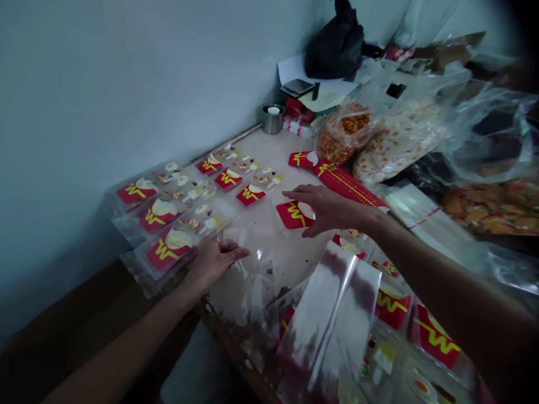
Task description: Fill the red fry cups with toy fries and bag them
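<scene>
My left hand [221,258] is closed, thumb and fingers pinching the top edge of a clear plastic bag [259,286] that hangs over the table's near edge. Over the middle of the table, my right hand [326,207] reaches in with its fingers spread. Between its thumb and fingers lies a flat red fries carton [292,215] with a yellow zigzag mark; whether the fingers touch it I cannot tell. Behind that hand is a long overlapped row of red cartons [347,184], with a single red carton [302,159] beside it.
Filled clear packets [164,247] with red cartons and small food-shaped pieces lie at left, some overhanging the edge. A stack of clear bags [332,314] lies in front, over more packets. Large bags of small pieces [345,132], a metal cup [273,119] and a black bag [336,45] stand behind.
</scene>
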Demonstrator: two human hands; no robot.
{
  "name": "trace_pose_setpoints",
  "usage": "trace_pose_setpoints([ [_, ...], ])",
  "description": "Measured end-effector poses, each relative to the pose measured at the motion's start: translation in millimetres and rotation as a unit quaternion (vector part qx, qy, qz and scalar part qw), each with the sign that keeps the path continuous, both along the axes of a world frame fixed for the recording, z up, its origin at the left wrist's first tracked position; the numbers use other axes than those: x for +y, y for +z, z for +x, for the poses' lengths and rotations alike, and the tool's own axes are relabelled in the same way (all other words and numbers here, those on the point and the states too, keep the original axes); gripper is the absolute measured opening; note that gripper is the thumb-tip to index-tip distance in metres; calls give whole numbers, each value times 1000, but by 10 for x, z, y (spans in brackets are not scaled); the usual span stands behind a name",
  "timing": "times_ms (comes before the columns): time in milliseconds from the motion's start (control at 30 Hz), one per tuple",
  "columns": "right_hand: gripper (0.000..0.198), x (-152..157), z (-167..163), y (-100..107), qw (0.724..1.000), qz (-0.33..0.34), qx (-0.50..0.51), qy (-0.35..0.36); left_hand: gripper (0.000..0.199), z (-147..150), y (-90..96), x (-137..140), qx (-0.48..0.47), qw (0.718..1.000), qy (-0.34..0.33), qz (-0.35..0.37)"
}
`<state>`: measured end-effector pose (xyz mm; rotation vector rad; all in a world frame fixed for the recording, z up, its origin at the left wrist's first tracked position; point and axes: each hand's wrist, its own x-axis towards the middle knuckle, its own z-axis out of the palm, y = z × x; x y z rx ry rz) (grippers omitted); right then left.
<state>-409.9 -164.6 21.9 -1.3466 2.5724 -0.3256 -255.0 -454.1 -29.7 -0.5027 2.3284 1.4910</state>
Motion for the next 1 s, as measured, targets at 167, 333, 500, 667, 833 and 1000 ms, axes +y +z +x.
trace_pose_setpoints([
  [167, 104, 53, 294, 225, 1000, 1, 9, -24, 45, 32, 102, -3, 6, 998, -41, 54],
  [333, 104, 194, 522, 352, 998, -32, 10, -51, 43, 87, 143, 97, 18, 997, 28, 74],
  [500, 104, 179, 816, 611, 991, -12, 90, -95, 42, 154, 246, 309, 25, 994, 43, 94],
  [667, 105, 172, 1037, 725, 982, -10, 151, -113, 39, 222, 419, 481, 81, 996, 20, 7],
  [833, 105, 206, 1142, 697, 975, -21, 175, -132, 35, 194, 427, 570, 101, 995, -13, -21],
  [1000, 100, 312, 1173, 546, 973, -4, 181, -140, 31, 144, 477, 575, 54, 998, -35, 9],
])
